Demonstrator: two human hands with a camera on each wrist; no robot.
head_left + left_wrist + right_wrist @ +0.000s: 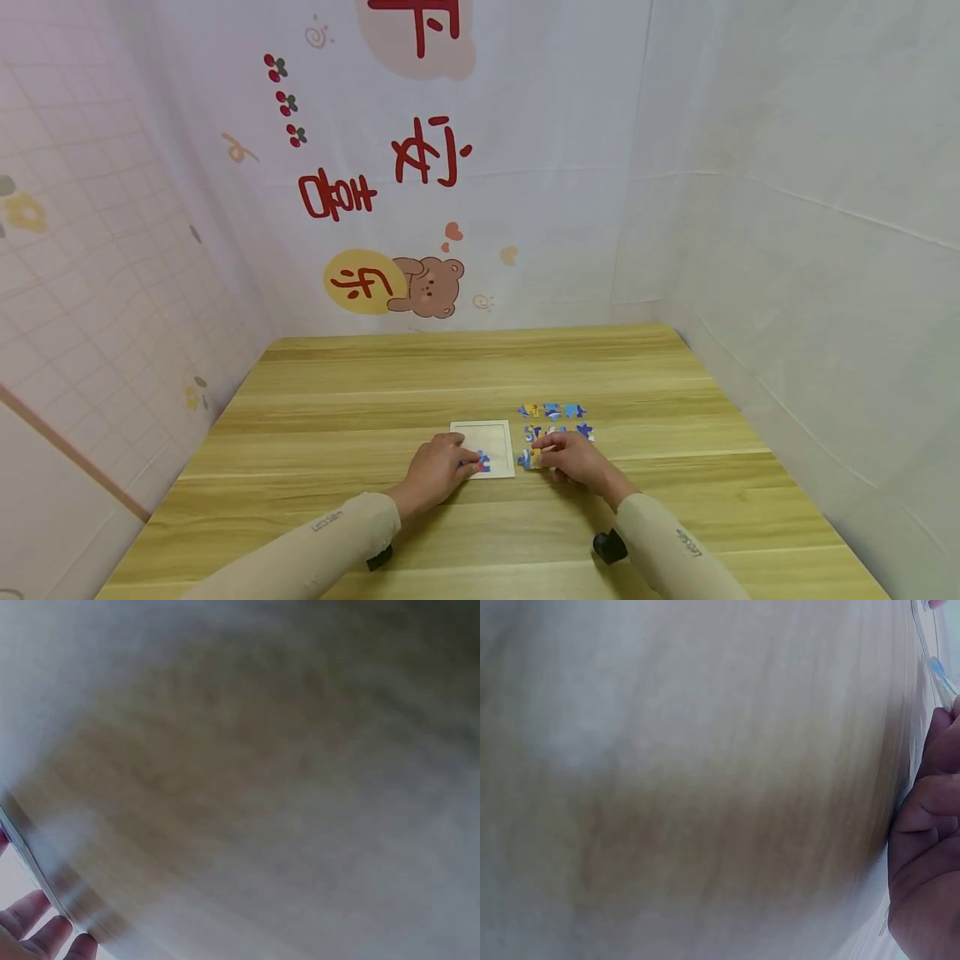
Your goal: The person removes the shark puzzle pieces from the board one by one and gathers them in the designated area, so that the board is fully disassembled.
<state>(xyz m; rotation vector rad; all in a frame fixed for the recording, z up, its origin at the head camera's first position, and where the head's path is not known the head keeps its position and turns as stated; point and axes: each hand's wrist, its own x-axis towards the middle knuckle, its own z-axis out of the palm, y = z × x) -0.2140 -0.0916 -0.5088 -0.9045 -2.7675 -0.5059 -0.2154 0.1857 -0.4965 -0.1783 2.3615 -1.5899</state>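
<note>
A shallow white puzzle tray (498,435) lies on the table. In its lower part is a blue-and-red jigsaw puzzle piece (484,462), partly covered by my left hand (435,471), whose fingertips rest on it. The fingers (51,935) of that hand show at the lower left of the left wrist view. To the right of the tray, my right hand (579,461) pinches a yellow-and-blue puzzle piece (535,457) between thumb and forefinger, at the bottom row of loose pieces. Curled fingers (930,802) fill the right edge of the right wrist view.
More puzzle pieces lie in rows right of the tray, among them a blue one (573,411), a yellow one (531,410) and a dark blue one (584,431). The wooden table (360,375) meets white cloth walls at the back and sides.
</note>
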